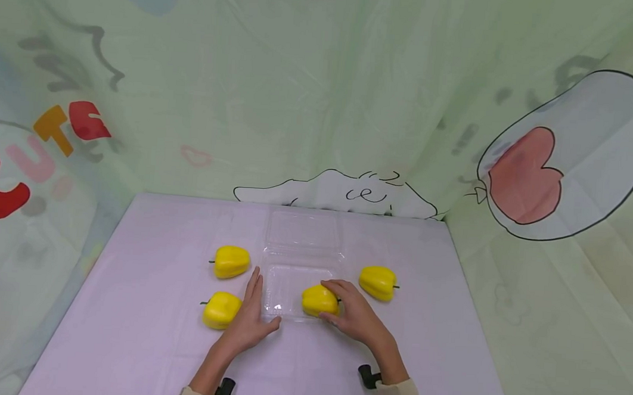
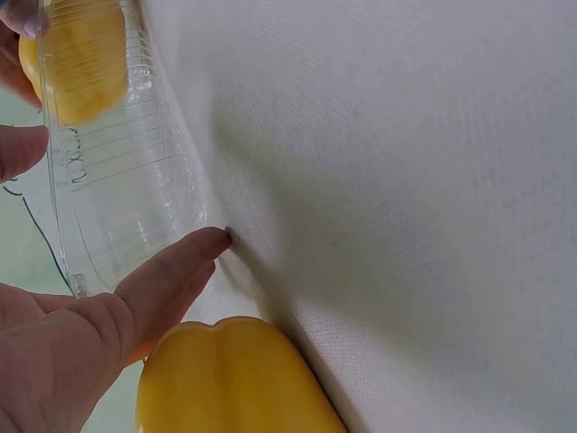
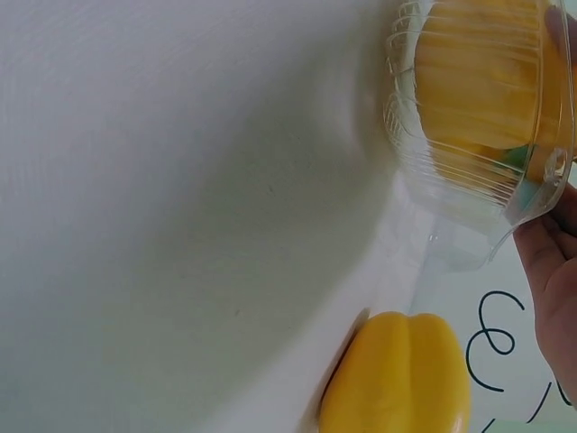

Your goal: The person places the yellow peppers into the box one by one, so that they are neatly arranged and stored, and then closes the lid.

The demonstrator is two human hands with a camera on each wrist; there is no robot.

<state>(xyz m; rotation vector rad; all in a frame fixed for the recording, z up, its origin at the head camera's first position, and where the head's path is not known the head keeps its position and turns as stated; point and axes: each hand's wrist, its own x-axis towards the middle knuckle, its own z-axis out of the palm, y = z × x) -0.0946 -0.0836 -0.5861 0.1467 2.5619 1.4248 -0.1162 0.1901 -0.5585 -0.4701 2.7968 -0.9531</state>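
A clear plastic clamshell box (image 1: 285,291) lies with its lid (image 1: 304,229) folded back flat behind it. Inside the box's right half sits a yellow bell pepper (image 1: 319,301), its stem toward the right. My right hand (image 1: 354,313) grips that pepper, thumb in front and fingers behind. Along the box's left side my left hand (image 1: 248,320) extends straight fingers, with the thumb spread toward the front rim. In the left wrist view, the left fingertips are at the box wall, and a second yellow bell pepper (image 2: 234,379) is close beside them.
Left of the box lie two yellow bell peppers, a rear one (image 1: 231,261) and a front one (image 1: 221,310) partly behind the left hand. Another yellow bell pepper (image 1: 378,282) lies to the right. A pale cloth covers the table (image 1: 157,272), with printed curtains (image 1: 300,101) around it.
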